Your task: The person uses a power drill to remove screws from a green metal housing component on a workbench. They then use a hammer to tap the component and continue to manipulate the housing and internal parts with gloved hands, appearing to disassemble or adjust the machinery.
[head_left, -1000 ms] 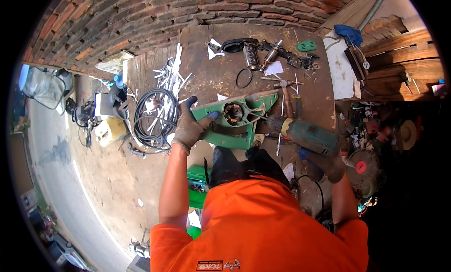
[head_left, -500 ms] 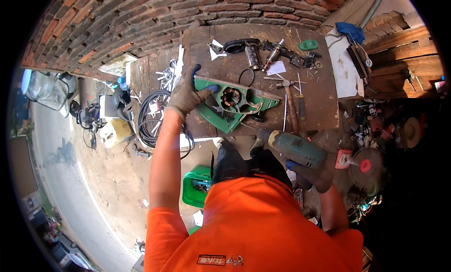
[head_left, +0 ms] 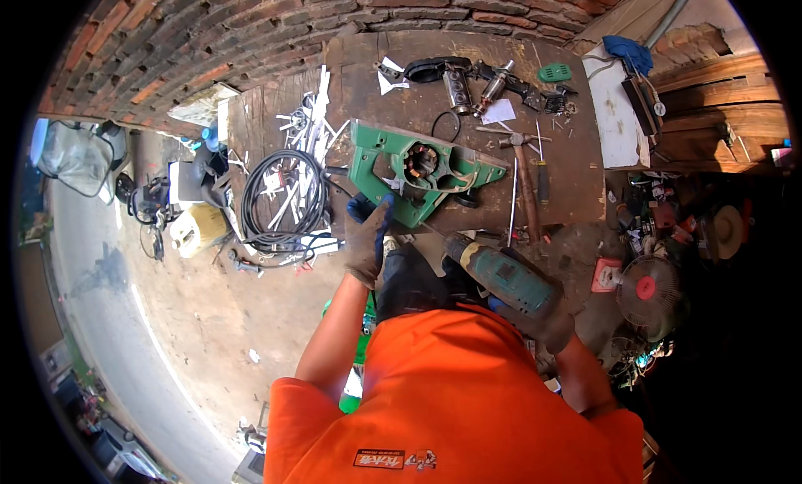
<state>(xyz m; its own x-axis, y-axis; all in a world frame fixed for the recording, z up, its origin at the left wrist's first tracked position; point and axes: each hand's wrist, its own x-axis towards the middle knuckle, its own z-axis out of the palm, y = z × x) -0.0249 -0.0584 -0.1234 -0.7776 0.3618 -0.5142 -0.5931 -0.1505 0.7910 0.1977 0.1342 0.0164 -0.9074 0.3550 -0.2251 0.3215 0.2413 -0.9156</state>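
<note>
A green power-tool housing (head_left: 398, 202) lies on the wooden bench, a round motor cavity with copper windings showing inside it. My gloved left hand (head_left: 366, 233) grips the housing's near left corner, its blue fingertips against the green shell. In my gloved right hand (head_left: 547, 324) is a teal cordless-style drill (head_left: 510, 277), held in front of my body below the bench edge. The drill's front end points up and left, toward the housing. Its handle and most of my right fingers are hidden behind the drill body.
On the bench (head_left: 576, 192) lie a hammer (head_left: 526, 183), a screwdriver (head_left: 542, 179), a motor armature (head_left: 496, 91), a metal gear case (head_left: 457, 90) and a green vented cover (head_left: 554, 72). Coiled black cable (head_left: 251, 202) and white paper strips sit left. A fan (head_left: 650, 292) stands right.
My left hand has moved from the housing's far left side down to its near left corner. The drill has shifted slightly left and down. The housing stays in nearly the same place.
</note>
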